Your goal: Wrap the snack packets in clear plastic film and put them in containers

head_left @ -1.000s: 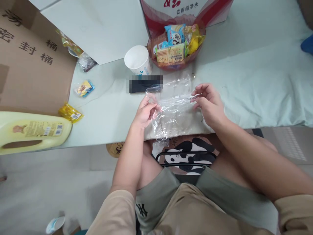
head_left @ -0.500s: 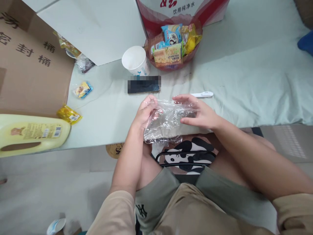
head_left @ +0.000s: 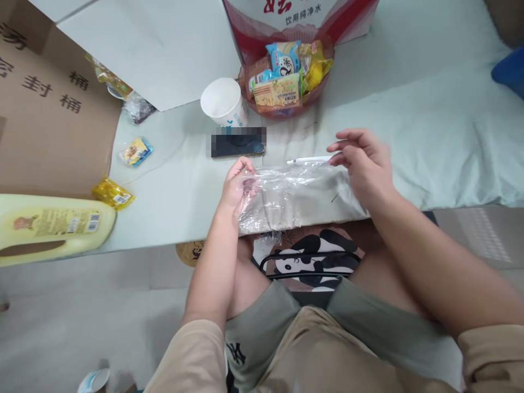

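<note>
A clear plastic bag (head_left: pixel 295 196) lies flattened at the near edge of the pale green table (head_left: pixel 429 120). My left hand (head_left: pixel 237 188) pinches the bag's left end, fingers closed on the film. My right hand (head_left: pixel 364 164) rests on the bag's right end, fingers apart and slightly curled, a bit blurred. A thin white pen-like stick (head_left: pixel 309 160) lies just beyond the bag, by my right fingertips.
Behind the bag lie a dark phone (head_left: pixel 237 143) and a white paper cup (head_left: pixel 223 102). A red basket of snack packets (head_left: pixel 286 82) stands further back. A cardboard box (head_left: pixel 49 109), a yellow bottle (head_left: pixel 53 226) and loose snack packets (head_left: pixel 112 194) are at the left.
My right hand slid rightwards along the bag, spreading the crumpled film out flat. My left hand kept its pinch on the left end. The white stick now lies beside my right fingers.
</note>
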A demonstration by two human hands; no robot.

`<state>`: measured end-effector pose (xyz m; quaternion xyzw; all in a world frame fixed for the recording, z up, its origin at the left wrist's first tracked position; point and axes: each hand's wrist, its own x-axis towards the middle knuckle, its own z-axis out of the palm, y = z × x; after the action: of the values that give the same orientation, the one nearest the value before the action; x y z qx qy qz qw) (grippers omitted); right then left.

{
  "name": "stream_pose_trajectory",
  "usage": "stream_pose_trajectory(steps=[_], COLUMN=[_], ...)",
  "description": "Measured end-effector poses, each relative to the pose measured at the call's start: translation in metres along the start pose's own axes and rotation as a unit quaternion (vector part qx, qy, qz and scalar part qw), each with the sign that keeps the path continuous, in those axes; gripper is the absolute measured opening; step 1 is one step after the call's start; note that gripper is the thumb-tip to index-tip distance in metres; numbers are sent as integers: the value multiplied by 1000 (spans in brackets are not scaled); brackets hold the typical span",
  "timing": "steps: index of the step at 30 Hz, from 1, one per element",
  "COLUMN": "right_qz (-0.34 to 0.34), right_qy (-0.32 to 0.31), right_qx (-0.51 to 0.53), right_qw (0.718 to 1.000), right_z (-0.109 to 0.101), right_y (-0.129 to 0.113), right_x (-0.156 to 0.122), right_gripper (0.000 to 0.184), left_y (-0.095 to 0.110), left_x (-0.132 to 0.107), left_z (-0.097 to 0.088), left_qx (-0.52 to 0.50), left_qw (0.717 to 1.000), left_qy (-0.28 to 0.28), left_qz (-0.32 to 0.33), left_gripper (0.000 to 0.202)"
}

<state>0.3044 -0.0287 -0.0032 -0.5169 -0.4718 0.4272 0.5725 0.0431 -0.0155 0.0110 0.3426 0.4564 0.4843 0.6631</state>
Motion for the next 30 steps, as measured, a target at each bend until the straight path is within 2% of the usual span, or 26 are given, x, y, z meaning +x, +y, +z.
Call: stream_pose_trajectory(steps=[3,6,9,12,15,18,23,27,30], right_qz=[60,81,65,24,-14,-38,-26,-49,-42], right_qy=[-75,-164,-227,-259,-247,-202,-113,-42,-32], right_qx=[30,70,63,15,-22,-39,-5,-47,-56], right_qw=[995,981,970,966,969,978,993,997,997], right_z=[8,12,12,13,16,21,24,21,19], right_y=[2,-3,-8,-7,-1,1,-2,-2,-3], right_x=[-5,-10,-13,-13,-11,-11,-10,-9,-10], right_gripper=[25,36,46,58,55,33,24,17,15], left_y=[1,0,-1,-3,-4,-8,-8,-3,-1], left_x=[-1,-1,-1,-3,-4,-2,1,2,2], left_z=[0,-2,-6,-6,-5,-6,-11,-12,-13], left_qx=[-25,-29,-18,5,45,76,85,67,69], left_qw=[999,998,999,998,995,993,992,991,991], left_qy=[-38,-50,-43,-47,-60,-56,1,55,65], left_qz=[-8,-4,14,40,59,73,92,104,96], left_gripper=[28,33,33,21,10,9,14,17,18])
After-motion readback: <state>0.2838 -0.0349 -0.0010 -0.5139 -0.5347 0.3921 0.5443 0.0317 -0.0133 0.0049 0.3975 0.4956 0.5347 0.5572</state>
